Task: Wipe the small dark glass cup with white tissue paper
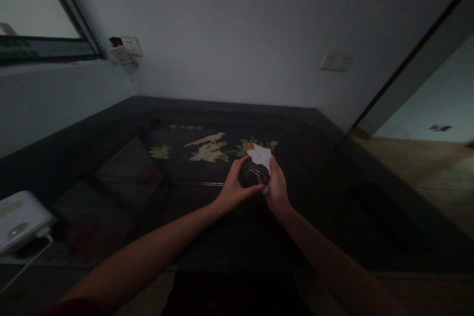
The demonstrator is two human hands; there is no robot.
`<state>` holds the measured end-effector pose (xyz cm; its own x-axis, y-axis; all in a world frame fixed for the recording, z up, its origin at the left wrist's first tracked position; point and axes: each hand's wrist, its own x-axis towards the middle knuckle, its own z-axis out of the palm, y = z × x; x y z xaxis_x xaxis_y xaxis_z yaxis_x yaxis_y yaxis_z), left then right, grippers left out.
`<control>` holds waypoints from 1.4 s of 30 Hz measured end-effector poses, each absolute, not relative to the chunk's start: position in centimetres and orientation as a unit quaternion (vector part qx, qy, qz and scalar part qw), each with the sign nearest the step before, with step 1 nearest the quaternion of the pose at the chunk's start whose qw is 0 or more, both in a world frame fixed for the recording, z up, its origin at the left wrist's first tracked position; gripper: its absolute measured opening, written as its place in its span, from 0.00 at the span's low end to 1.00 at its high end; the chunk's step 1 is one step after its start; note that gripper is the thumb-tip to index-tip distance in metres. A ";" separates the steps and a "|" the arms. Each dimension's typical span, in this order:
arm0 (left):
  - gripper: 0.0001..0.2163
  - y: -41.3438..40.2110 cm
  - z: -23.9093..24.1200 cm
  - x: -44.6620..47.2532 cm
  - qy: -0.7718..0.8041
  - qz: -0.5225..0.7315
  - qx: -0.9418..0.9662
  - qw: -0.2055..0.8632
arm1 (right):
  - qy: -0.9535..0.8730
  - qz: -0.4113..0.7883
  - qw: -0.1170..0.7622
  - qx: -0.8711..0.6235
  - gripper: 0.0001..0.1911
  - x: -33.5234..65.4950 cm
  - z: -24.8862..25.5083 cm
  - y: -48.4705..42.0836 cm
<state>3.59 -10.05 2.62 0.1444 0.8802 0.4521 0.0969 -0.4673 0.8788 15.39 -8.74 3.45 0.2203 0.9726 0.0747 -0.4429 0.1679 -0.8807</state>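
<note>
My left hand (234, 185) is wrapped round a dark, rounded, shiny object (255, 174), whose exact kind I cannot make out in the dim light. My right hand (277, 185) grips a crumpled white tissue (260, 156) and presses it against the right side of that object. Part of the tissue sticks up above the fingers. Both hands are held close together over a dark glossy table (207, 217) that has a painted bird and flowers (207, 147) on its top.
A white device (25, 219) with a cable stands at the table's left. Wall sockets (335, 61) and a plug adapter (121, 54) sit on the wall behind. A dark, long object (388, 217) lies at the right. A window (40, 10) is upper left; wooden floor (425, 173) shows at right.
</note>
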 end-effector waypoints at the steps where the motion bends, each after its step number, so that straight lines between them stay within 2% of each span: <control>1: 0.35 -10.0 2.6 3.6 0.370 0.543 0.660 0.364 | -0.365 0.508 0.681 -0.381 0.20 15.4 3.4 -8.9; 6: 0.34 -9.5 2.6 3.4 0.384 0.563 0.633 0.368 | -0.478 0.447 0.664 -0.362 0.20 15.0 3.6 -10.1; 11: 0.31 -9.2 2.6 3.4 0.399 0.567 0.624 0.361 | -0.516 0.423 0.643 -0.376 0.22 14.6 3.9 -11.0; 16: 0.33 -9.2 2.3 3.4 0.390 0.566 0.626 0.369 | -0.486 0.470 0.646 -0.355 0.23 15.0 3.9 -10.4; 22: 0.36 -9.7 2.3 3.6 0.359 0.541 0.667 0.365 | -0.332 0.559 0.663 -0.371 0.23 15.2 4.1 -9.1; 27: 0.35 -9.8 2.5 3.6 0.367 0.551 0.653 0.367 | -0.377 0.504 0.680 -0.376 0.19 15.1 3.6 -9.2; 35: 0.34 -9.4 2.7 3.5 0.360 0.567 0.626 0.395 | -0.481 0.449 0.656 -0.371 0.23 14.9 3.2 -10.1; 42: 0.34 -9.1 2.3 3.5 0.368 0.569 0.616 0.402 | -0.469 0.462 0.652 -0.376 0.24 14.7 2.8 -10.0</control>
